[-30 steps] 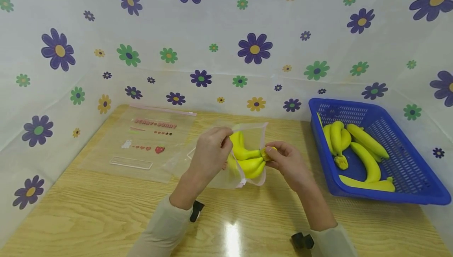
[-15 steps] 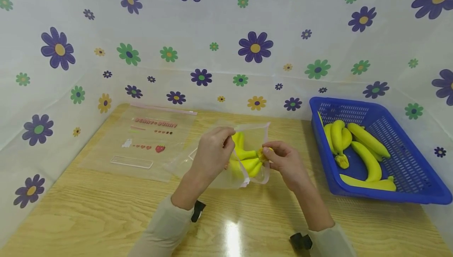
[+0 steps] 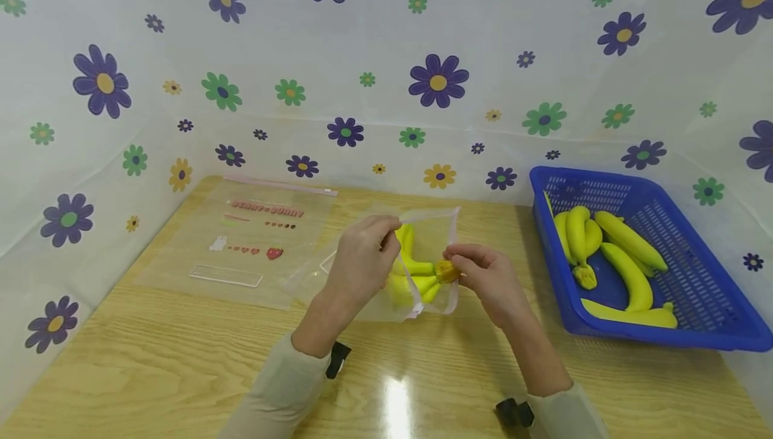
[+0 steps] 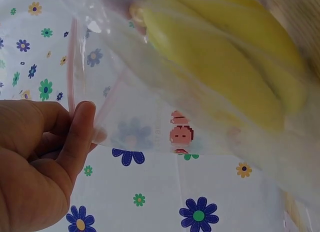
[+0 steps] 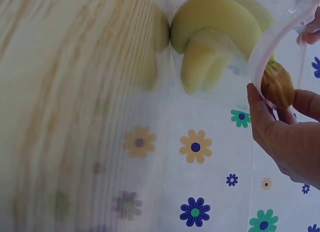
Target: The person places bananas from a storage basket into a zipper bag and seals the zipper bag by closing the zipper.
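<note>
A bunch of yellow bananas (image 3: 417, 276) lies mostly inside a clear zip bag (image 3: 377, 305) with a pale pink edge. My left hand (image 3: 364, 258) pinches that edge between thumb and forefinger, and the left wrist view shows the grip on the pink strip (image 4: 71, 67). The bunch's brown stem end (image 5: 277, 86) is at the bag's mouth, with my right hand (image 3: 490, 279) pinching it between thumb and fingers. Through the bag's film the bananas (image 4: 220, 57) look hazy. In the head view, the left hand hides part of the bag and fruit.
Another clear zip bag (image 3: 235, 271), printed with pink letters, a bunny and a strawberry, lies flat on the wooden table (image 3: 181, 365) at left. A blue basket (image 3: 718, 291) at right holds several bananas (image 3: 628, 276). Flowered sheeting (image 3: 356, 43) rises behind.
My right hand has shifted slightly left, moving the stem end further into the bag's mouth. The left hand keeps its pinch on the edge with hardly any movement.
</note>
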Tool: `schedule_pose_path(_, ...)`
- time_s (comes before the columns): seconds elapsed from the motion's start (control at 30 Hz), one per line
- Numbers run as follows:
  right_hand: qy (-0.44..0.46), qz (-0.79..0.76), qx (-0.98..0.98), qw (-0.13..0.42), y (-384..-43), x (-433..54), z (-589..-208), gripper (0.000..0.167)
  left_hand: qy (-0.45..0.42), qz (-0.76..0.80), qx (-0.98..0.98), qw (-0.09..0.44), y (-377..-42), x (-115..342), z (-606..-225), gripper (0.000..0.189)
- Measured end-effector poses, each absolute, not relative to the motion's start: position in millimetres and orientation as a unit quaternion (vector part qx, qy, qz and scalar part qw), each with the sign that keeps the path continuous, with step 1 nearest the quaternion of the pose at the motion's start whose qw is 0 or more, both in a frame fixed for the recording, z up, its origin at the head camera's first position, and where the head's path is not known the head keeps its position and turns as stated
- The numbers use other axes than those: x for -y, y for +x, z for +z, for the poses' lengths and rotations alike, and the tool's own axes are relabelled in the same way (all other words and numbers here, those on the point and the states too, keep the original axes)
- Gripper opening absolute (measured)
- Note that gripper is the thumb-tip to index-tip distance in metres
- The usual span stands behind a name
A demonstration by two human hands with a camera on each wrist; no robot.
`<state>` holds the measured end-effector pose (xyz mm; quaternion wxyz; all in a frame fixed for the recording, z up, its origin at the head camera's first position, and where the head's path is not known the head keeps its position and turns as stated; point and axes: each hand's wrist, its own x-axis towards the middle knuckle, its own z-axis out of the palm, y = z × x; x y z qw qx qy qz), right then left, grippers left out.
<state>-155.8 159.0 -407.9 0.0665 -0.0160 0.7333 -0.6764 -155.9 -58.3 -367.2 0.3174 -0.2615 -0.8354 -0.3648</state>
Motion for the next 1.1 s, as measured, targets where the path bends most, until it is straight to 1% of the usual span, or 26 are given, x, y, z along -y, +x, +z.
schedule_pose_path(0.1,-0.024,-0.672,-0.737,0.067,-156,-160,-408,0.035,-0.266,-0.366,0.832,0.320,-157,58,-367,0.018)
schedule_pose_path(0.23,-0.018,-0.663,-0.745,0.062,-157,-158,-409,0.043,-0.268,-0.365,0.832,0.319,-157,57,-367,0.018)
schedule_pose_path(0.4,-0.014,-0.634,-0.773,0.033,-156,-153,-411,0.052,-0.269,-0.367,0.832,0.317,-156,55,-367,0.018)
schedule_pose_path(0.57,-0.045,-0.576,-0.816,0.011,-152,-150,-412,0.060,-0.267,-0.368,0.834,0.313,-155,54,-368,0.018)
schedule_pose_path(0.67,-0.073,-0.544,-0.836,0.018,-150,-152,-412,0.059,-0.261,-0.368,0.836,0.311,-155,55,-369,0.018)
schedule_pose_path(0.8,-0.118,-0.534,-0.836,0.053,-149,-158,-412,0.056,-0.258,-0.364,0.838,0.314,-155,56,-372,0.017)
schedule_pose_path(0.9,-0.137,-0.546,-0.822,0.086,-150,-163,-411,0.063,-0.261,-0.359,0.838,0.318,-156,57,-374,0.017)
schedule_pose_path(0.97,-0.137,-0.547,-0.820,0.099,-152,-164,-411,0.069,-0.267,-0.355,0.836,0.322,-157,56,-375,0.017)
schedule_pose_path(1.1,-0.125,-0.539,-0.828,0.096,-155,-164,-414,0.077,-0.284,-0.345,0.835,0.320,-161,54,-374,0.018)
